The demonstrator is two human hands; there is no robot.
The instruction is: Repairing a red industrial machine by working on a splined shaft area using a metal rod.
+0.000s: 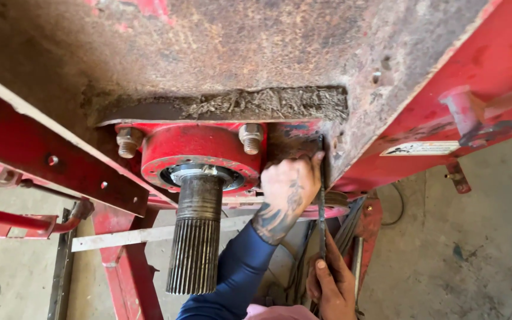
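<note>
Looking up from the head camera, the left hand reaches to the underside of a red machine housing, its fingers curled close against the red flange beside the top end of a thin dark rod. The thumb tip touches the rod near the rusty plate edge. Whether those fingers actually grip anything there, I cannot tell. The right hand sits lower, closed around the bottom part of the same rod, thumb laid along it. The rod stands nearly upright between the two hands, running from the right hand's grasp up to the corner where the flange meets the rusty underside.

Just left of the left hand, a splined shaft hangs down out of the round red flange. Two bolts with nuts sit on the flange's upper edge, and a band of caked straw and dirt lies above them. Grey concrete floor shows at right.
</note>
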